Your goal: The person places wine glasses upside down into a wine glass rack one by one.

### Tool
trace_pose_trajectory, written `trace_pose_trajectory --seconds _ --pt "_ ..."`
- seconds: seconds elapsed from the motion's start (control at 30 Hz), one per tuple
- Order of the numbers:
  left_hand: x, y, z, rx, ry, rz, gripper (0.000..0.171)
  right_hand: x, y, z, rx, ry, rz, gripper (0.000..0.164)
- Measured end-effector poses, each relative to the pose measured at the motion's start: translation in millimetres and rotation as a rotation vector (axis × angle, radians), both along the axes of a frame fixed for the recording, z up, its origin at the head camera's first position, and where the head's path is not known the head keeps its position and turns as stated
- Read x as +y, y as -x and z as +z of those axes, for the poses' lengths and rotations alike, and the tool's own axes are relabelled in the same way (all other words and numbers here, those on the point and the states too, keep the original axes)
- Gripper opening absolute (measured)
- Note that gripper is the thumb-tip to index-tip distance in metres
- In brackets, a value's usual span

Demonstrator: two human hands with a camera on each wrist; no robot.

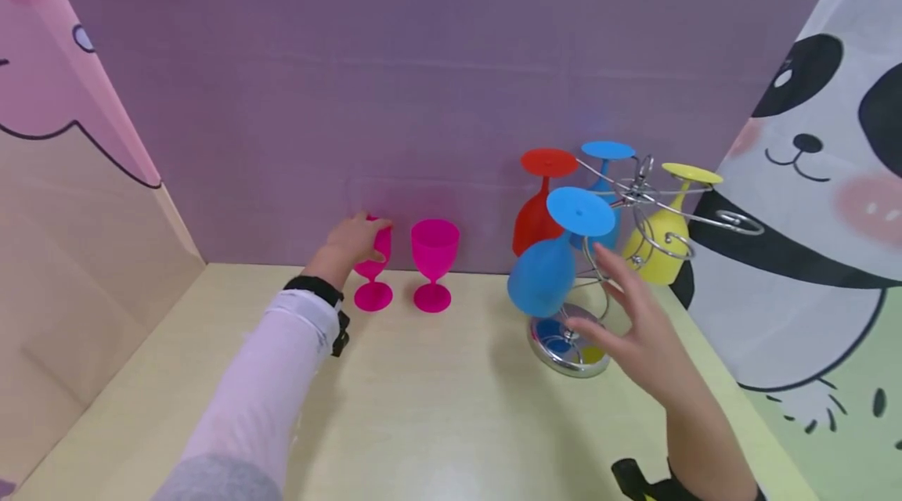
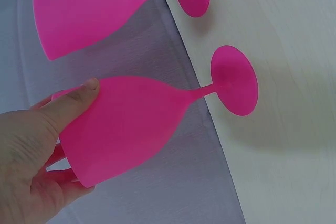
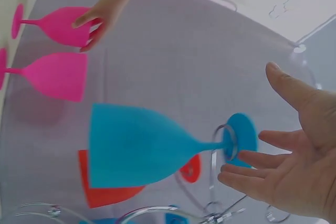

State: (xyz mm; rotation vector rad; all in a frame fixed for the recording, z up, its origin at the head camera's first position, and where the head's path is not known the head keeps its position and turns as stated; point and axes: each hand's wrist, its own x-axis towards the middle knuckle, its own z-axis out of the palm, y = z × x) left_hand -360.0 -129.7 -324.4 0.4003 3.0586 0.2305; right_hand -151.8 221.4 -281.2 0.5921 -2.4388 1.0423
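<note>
My left hand [image 1: 347,241] grips a pink goblet [image 2: 128,121] by the upper bowl, thumb on one side and fingers on the other. The goblet's foot is down on the table at the back. Just right of it stands a second pink goblet [image 1: 434,250], upright. On the right, a blue goblet [image 1: 543,278] hangs upside down by its foot from a metal rack [image 1: 637,192]. Beside that goblet is my right hand [image 1: 651,340], its thumb and fingers spread with nothing between them. In the right wrist view its fingertips are close to the blue foot [image 3: 244,140].
A red goblet [image 1: 532,223], another blue goblet [image 1: 607,150] and a yellow goblet [image 1: 655,250] also hang inverted on the rack. Its round chrome base [image 1: 569,364] stands on the pale table [image 1: 437,407]. Purple cloth [image 1: 317,94] rises behind, with a panda-print panel [image 1: 810,266] at right.
</note>
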Motion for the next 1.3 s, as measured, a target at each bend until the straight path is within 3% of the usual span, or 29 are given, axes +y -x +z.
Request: trace_pose_trajectory --seconds 0.23,0.43,0.63,0.87,1.0,1.3 --pt "1.2 2.4 -2.0 0.002 -0.004 -0.007 0.074 -2.6 -13.8 18.2 0.122 -0.071 0.047 0.093" --pt "0.8 1.9 0.7 -0.002 -0.017 -0.004 0.074 -1.1 -17.6 47.0 0.230 -0.130 0.095 0.090" --pt "2.4 1.3 2.7 0.008 -0.016 -0.017 0.072 6.5 -17.0 87.2 0.274 -0.249 0.011 0.093" --pt "2.1 -1.7 2.2 0.004 -0.033 -0.001 0.075 23.6 8.1 133.0 0.062 -0.351 -0.152 0.081" --pt "0.5 -2.2 2.4 0.014 -0.030 -0.002 0.073 32.7 31.7 151.5 0.037 -0.393 -0.172 0.078" --pt "5.2 1.6 -1.7 0.009 0.008 -0.025 0.073 64.7 78.4 164.5 -0.137 -0.634 -0.251 0.079"
